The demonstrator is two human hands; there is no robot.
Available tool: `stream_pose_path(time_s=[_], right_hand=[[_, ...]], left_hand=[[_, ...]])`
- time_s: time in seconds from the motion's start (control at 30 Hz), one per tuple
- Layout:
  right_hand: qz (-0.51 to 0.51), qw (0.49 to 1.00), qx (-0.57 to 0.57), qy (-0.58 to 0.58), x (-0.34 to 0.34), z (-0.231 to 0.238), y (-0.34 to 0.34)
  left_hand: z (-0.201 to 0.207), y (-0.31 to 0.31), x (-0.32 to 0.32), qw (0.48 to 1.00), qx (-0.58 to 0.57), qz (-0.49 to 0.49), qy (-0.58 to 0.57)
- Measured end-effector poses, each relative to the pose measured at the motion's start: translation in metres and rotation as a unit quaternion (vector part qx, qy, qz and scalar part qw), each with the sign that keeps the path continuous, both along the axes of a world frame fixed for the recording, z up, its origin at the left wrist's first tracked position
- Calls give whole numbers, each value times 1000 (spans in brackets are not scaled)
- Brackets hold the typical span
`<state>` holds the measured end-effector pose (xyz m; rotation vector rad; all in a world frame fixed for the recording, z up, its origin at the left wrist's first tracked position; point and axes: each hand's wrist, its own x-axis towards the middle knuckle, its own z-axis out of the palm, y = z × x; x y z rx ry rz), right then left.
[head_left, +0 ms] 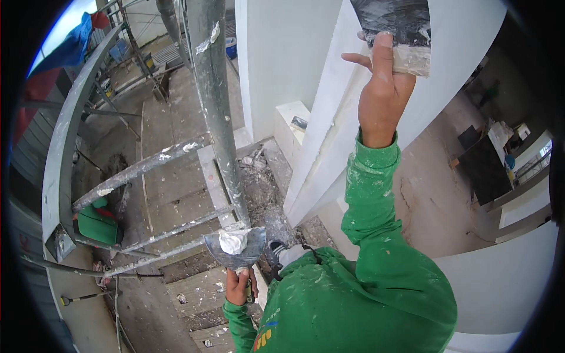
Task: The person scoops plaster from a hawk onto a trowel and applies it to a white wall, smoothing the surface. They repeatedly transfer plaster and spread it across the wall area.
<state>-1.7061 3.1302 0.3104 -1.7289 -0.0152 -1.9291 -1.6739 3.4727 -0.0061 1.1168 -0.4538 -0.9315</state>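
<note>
While your left hand (pixel 238 286) grips the putty-loaded hawk knife (pixel 235 247) low by the scaffold pole (pixel 213 88), keep it level. Higher up, your right hand (pixel 381 88) clasps the wide trowel (pixel 395 32) against the white column (pixel 329 106); press its blade flat and evenly.

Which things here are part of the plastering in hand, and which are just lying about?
In use: right hand pressing a wide trowel to the white wall; left hand holding a putty knife loaded with white putty.

Lying about: green bucket, shovel, rubble below the scaffold.
</note>
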Motion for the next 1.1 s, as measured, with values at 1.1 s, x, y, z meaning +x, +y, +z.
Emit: stream_pose_path(time_s=[1.1], right_hand=[[-275, 481, -480, 680, 17, 93, -30]], left_hand=[[-25, 14, -10, 999, 8, 0, 34]])
